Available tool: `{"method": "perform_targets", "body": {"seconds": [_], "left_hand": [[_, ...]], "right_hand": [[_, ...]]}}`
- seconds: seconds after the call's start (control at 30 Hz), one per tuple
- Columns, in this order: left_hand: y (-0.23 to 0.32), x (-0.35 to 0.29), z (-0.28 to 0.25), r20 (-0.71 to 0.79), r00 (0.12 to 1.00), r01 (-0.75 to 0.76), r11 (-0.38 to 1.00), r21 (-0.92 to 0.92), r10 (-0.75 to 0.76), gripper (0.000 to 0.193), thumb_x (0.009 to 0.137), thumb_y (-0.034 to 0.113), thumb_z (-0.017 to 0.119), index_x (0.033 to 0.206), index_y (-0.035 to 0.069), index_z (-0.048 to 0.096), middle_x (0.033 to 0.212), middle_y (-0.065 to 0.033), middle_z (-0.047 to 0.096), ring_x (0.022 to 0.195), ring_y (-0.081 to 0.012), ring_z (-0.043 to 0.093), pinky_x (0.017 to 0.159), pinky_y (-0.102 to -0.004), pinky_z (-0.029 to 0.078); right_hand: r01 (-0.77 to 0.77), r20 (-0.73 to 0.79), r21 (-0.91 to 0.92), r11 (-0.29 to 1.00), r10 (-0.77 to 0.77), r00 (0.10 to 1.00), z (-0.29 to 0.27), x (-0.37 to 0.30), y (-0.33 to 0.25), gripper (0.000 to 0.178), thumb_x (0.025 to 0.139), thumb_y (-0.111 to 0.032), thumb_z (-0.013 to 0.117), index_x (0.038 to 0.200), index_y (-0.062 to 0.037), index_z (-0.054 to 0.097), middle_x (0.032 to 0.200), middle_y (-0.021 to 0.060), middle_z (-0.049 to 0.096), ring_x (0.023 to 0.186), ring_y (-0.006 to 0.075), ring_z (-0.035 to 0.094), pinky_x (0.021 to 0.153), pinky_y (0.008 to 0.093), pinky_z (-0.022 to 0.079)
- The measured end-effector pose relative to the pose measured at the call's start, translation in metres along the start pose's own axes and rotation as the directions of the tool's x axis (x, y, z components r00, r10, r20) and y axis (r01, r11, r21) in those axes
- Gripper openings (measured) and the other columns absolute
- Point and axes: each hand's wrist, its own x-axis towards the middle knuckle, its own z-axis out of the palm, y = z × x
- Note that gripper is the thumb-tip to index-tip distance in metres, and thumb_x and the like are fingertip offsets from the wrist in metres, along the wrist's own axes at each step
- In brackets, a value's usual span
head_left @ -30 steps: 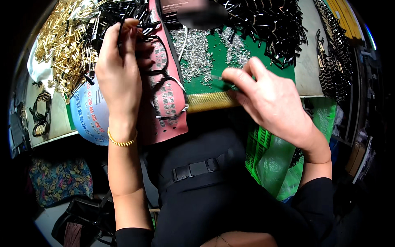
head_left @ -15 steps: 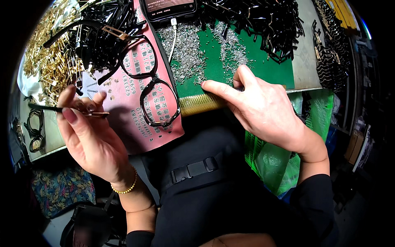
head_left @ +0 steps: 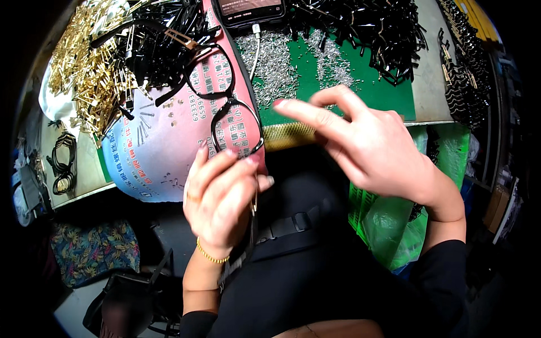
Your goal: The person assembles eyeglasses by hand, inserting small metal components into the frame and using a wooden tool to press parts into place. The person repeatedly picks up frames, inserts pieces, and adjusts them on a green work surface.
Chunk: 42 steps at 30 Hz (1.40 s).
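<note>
My left hand [head_left: 222, 197] is closed on an eyeglass temple [head_left: 255, 204]; its gold-coloured metal shows below the fingers, and its dark length blurs into my black clothing. Just beyond those fingers, a black eyeglass frame [head_left: 227, 101] lies on the pink and blue printed sheet [head_left: 163, 127], one temple attached and stretching to the left. My right hand [head_left: 372, 146] hovers at the near edge of the green mat [head_left: 389, 101], index finger stretched out and the others loosely bent. Its fingertip is close to a heap of tiny silver screws [head_left: 273, 73]. No held thing is visible there.
Gold-coloured metal pieces [head_left: 84, 67] and black temples [head_left: 155, 62] are heaped at the left. Another black heap [head_left: 360, 28] lies at the back right. A phone [head_left: 252, 10] with a white cable [head_left: 255, 59] stands behind. Green plastic [head_left: 394, 214] hangs below the table's right side.
My left hand has swung right and nearer to me with the temple, which now points downward. The right index finger has lifted from the screws. The whole view has shifted slightly.
</note>
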Motion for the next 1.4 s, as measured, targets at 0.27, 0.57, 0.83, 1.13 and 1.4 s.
{"method": "perform_targets", "body": {"seconds": [0.27, 0.57, 0.83, 1.13, 1.4], "left_hand": [[-0.038, -0.001, 0.002, -0.036, 0.996, 0.077, 0.971, -0.227, -0.087, 0.025, 0.08, -0.011, 0.074, 0.099, -0.003, 0.06, 0.095, -0.0148, 0.066, 0.091, -0.027, 0.069, 0.095, -0.0428, 0.057], [-0.035, 0.008, -0.002, 0.033, 0.995, 0.096, 0.974, -0.208, -0.091, 0.029, 0.075, -0.019, 0.069, 0.098, -0.005, 0.059, 0.092, -0.0158, 0.066, 0.088, -0.0271, 0.07, 0.087, -0.0387, 0.059], [-0.034, 0.012, -0.002, 0.097, 0.986, 0.151, 0.976, -0.158, -0.137, 0.024, 0.079, -0.018, 0.065, 0.097, -0.003, 0.061, 0.089, -0.0141, 0.067, 0.085, -0.0254, 0.069, 0.098, -0.0526, 0.053], [-0.037, 0.022, -0.01, 0.225, 0.968, 0.142, 0.984, -0.106, -0.116, 0.027, 0.077, -0.017, 0.069, 0.098, -0.002, 0.061, 0.086, -0.0128, 0.067, 0.086, -0.0266, 0.068, 0.103, -0.0543, 0.05], [-0.039, 0.013, -0.007, 0.163, 0.983, 0.107, 0.984, -0.144, -0.084, 0.037, 0.072, -0.011, 0.079, 0.1, 0.006, 0.062, 0.091, -0.0126, 0.068, 0.088, -0.028, 0.07, 0.099, -0.0608, 0.051]], "right_hand": [[0.262, 0.057, -0.065, 0.963, -0.258, 0.964, 0.023, 0.025, -0.001, 0.064, 0.078, -0.007, 0.066, 0.139, -0.0216, 0.058, 0.14, -0.0012, 0.06, 0.073, 0.0203, 0.064, 0.056, 0.0287, 0.055], [0.251, 0.09, -0.006, 0.968, -0.25, 0.964, 0.021, 0.026, 0.003, 0.064, 0.075, -0.006, 0.069, 0.136, -0.0218, 0.062, 0.14, -0.0018, 0.061, 0.073, 0.02, 0.061, 0.053, 0.0283, 0.054], [0.273, 0.074, 0.034, 0.961, -0.275, 0.959, 0.024, 0.029, 0.008, 0.061, 0.073, -0.005, 0.07, 0.132, -0.0205, 0.065, 0.135, -0.0017, 0.064, 0.071, 0.0181, 0.061, 0.05, 0.0275, 0.053], [0.271, 0.096, 0.089, 0.959, -0.279, 0.956, 0.021, 0.031, 0.012, 0.056, 0.076, -0.005, 0.067, 0.13, -0.0188, 0.065, 0.133, -0.0007, 0.065, 0.07, 0.0176, 0.061, 0.05, 0.0286, 0.053], [0.283, 0.12, 0.105, 0.953, -0.295, 0.948, 0.018, 0.033, 0.014, 0.053, 0.078, -0.007, 0.067, 0.129, -0.0187, 0.066, 0.132, 0.0002, 0.065, 0.069, 0.0187, 0.061, 0.051, 0.0292, 0.054]]}}
